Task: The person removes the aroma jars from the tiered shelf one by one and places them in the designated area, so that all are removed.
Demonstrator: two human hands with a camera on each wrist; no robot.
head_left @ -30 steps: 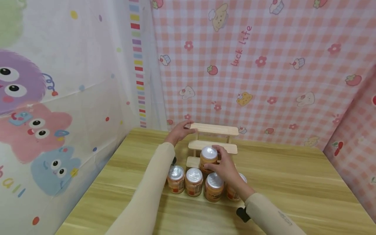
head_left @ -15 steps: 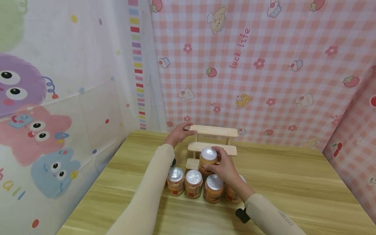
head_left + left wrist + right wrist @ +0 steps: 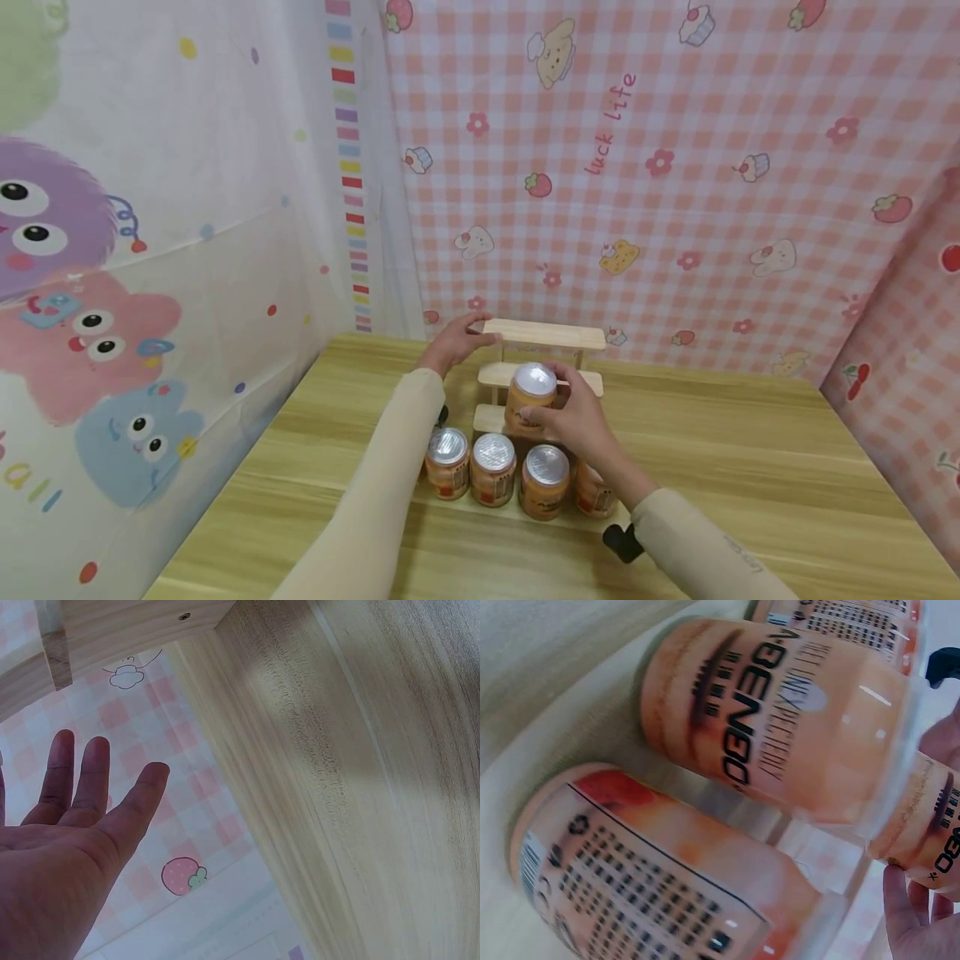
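In the head view my right hand (image 3: 581, 421) grips an orange jar (image 3: 531, 404) with a silver lid, fingers behind and thumb in front. That jar is raised above and behind a front row of similar jars (image 3: 492, 468), which stand upright on the bottom tier of a wooden step shelf (image 3: 545, 333). My left hand (image 3: 452, 343) holds the left end of the top tier with thumb and forefinger. In the left wrist view, other fingers (image 3: 142, 799) stretch out apart from the wood. Large lettering shows on one jar (image 3: 757, 720) in the right wrist view.
A wood-grain table (image 3: 720, 467) bears the shelf. A pink checked cloth (image 3: 660, 208) hangs behind it, and a white cartoon cloth (image 3: 247, 275) on the left. The middle tier (image 3: 577, 381) sits just behind the raised jar.
My right hand has lifted the jar a little, bringing it up in front of the middle tier. The left hand has stayed at the end of the top tier.
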